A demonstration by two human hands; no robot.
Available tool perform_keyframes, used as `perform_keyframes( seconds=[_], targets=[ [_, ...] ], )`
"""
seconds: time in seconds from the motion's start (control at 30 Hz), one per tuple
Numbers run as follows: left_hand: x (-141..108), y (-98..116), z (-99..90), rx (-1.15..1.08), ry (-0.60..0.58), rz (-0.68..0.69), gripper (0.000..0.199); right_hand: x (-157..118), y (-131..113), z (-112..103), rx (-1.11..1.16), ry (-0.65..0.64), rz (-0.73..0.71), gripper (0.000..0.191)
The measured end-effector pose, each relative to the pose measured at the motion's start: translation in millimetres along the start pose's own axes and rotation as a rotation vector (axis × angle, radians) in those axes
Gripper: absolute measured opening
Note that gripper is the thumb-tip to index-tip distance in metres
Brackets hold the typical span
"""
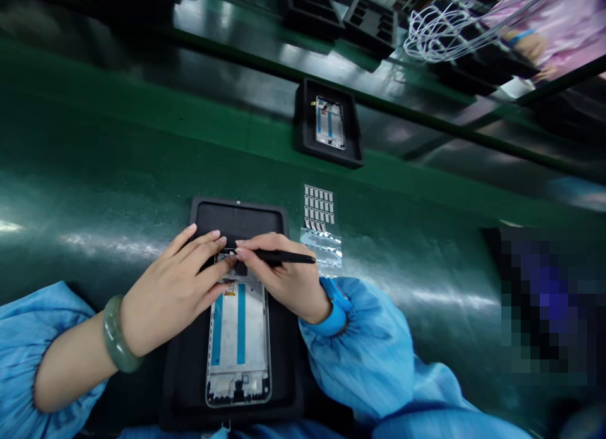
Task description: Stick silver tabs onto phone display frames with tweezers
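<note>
A phone frame (253, 338) with two blue strips lies in a black foam tray (279, 388) right in front of me. My left hand (180, 284) rests over the frame's upper left part, its fingers spread and the fingertips near the top end. Between the thumb and fingers of my right hand (284, 275) is a slim black pen-like tool (293, 257). The fingertips of that hand are at the frame's top end, close to my left fingertips. The working tip of the tool is hidden by the fingers.
Right of the tray lies a clear sheet of small pale stickers (319, 205). Farther back, a second black tray (353, 126) holds another phone frame (330, 123). Beyond the bench's rail are black racks (369, 25), bundled white cables (440, 35) and another person's hand (530, 46).
</note>
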State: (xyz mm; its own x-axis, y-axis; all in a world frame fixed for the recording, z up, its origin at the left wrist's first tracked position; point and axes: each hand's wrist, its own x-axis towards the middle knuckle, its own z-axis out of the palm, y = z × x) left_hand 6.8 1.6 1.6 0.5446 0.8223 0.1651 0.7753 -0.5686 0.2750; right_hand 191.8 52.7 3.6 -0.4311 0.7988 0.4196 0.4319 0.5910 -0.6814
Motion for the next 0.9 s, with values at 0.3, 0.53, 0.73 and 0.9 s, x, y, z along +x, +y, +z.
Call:
perform_keyframes(
  seconds=[0.3,0.53,0.73,0.9],
  targets=[
    [0.5,1.6,-0.9,-0.002,0.013,-0.013,0.032,-0.6,0.1,0.8,0.038,0.014,-0.133,0.010],
    [0.9,1.2,-0.8,-0.003,0.006,-0.010,0.032,-0.6,-0.4,0.0,0.094,0.040,-0.085,0.011],
    [1.5,2.1,-1.6,-0.013,-0.021,-0.034,0.034,-0.7,4.5,0.1,0.102,0.064,0.102,0.012],
    [1.5,2.0,-1.7,-0.025,-0.017,-0.037,0.034,-0.6,6.5,1.0,0.115,0.006,0.126,0.012]
  ],
)
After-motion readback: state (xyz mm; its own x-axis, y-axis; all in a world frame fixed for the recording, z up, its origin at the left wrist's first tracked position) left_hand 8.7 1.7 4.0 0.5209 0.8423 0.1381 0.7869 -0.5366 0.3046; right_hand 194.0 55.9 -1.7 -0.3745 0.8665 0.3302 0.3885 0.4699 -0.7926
